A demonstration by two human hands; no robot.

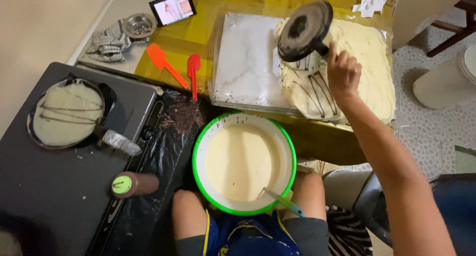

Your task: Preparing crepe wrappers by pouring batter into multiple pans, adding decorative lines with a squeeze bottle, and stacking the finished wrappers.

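Note:
My right hand [343,72] grips the handle of a small dark frying pan [304,31], held upside down and tilted over a spread of pale crepes [364,52] with brown lines on a plastic sheet. My left hand is out of view. A green-rimmed bowl of cream batter [244,162] rests between my knees, a ladle [282,201] lying in it. To the left, a second pan [67,113] holds a pale crepe with brown stripes on a dark stove top [59,186].
A brown squeeze bottle with a green cap [134,184] lies on the stove. Orange spatula [166,65] and red spatula [194,73] rest on the yellow table. A tablet [172,8], a metal dish [139,25] and a checked cloth [108,41] sit behind.

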